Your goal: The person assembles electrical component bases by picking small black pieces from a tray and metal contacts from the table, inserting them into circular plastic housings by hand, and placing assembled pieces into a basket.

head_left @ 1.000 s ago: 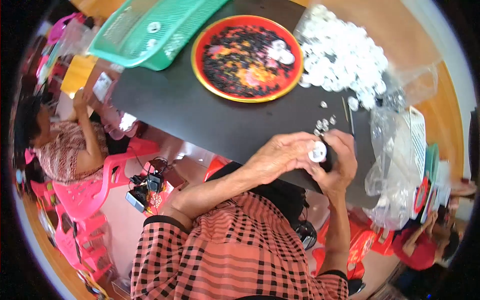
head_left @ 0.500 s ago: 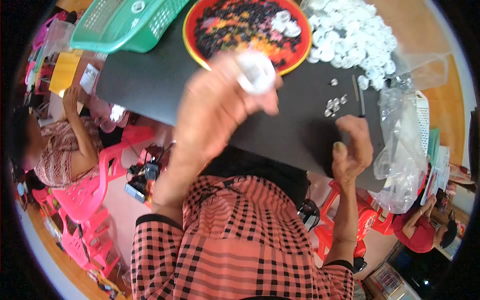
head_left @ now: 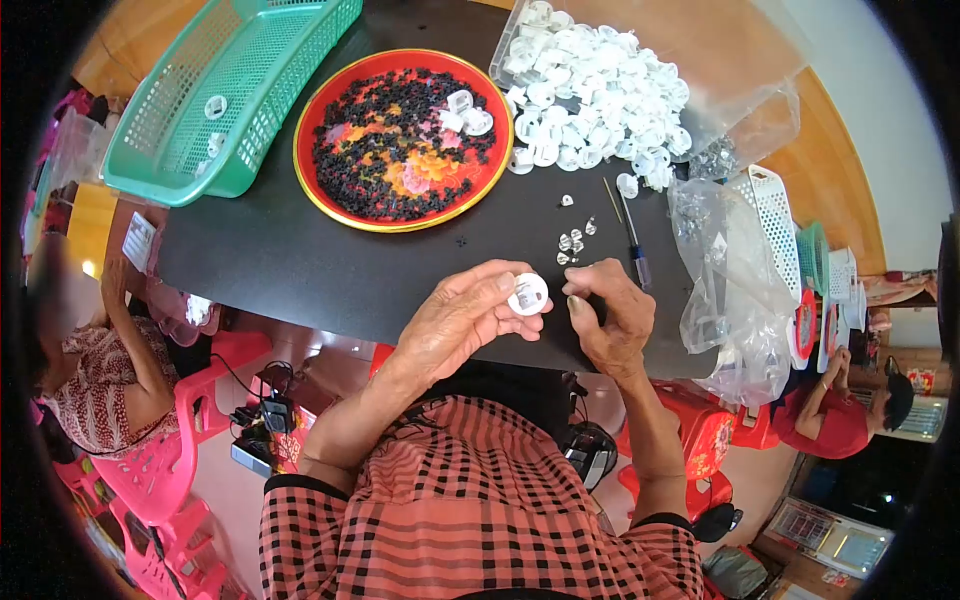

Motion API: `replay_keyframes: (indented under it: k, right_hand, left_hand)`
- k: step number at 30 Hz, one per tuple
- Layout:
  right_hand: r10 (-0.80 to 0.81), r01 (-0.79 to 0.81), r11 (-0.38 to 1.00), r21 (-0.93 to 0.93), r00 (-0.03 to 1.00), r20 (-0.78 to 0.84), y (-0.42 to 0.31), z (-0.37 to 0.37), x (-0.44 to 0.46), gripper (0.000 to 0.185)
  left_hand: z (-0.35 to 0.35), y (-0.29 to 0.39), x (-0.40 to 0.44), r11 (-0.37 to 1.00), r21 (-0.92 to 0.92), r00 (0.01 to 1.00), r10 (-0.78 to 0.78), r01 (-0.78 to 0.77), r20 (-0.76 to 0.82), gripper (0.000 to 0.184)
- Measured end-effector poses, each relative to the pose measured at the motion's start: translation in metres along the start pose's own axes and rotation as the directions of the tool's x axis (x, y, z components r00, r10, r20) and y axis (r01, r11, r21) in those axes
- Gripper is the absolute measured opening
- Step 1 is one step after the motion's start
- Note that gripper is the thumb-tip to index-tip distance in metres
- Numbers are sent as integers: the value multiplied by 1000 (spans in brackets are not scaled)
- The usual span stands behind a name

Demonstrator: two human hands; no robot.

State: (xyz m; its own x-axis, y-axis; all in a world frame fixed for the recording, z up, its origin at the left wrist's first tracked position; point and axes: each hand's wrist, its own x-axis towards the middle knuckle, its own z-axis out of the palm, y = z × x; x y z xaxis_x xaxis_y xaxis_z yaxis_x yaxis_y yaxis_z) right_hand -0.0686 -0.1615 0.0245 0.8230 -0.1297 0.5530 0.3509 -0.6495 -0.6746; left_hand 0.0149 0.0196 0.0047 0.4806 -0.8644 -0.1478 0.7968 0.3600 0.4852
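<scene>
My left hand pinches a round white plastic piece between thumb and fingers, its recessed face turned up. Close by on the right is my right hand, fingers curled and thumb near the index fingertip; whatever it may hold is too small to make out. Just beyond the right fingertips, several small shiny metal pieces lie on the dark table. A screwdriver with a dark blue handle rests to their right, beside a thin rod.
A red round tray holds many small black parts and a few white pieces. Behind it on the left stands a green basket. White round pieces are heaped at the back right. Clear plastic bags edge the right side. Other people sit left and right.
My left hand has come down and nearer to my right hand, still with the white piece. The view has shifted, and my right hand is now nearer the metal pieces, fingers more curled.
</scene>
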Motion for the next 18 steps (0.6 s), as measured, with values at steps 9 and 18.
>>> replay_keyframes:
  k: [9,18]
  right_hand:
    - [55,-56,995,82,998,3,-1,1,2,29]
    - [-81,102,992,-77,969,235,-4,26,89,23]
  left_hand:
    - [0,-2,1,999,-33,1000,23,-23,8,33]
    - [0,-3,1,1000,4,1000,7,-7,20,33]
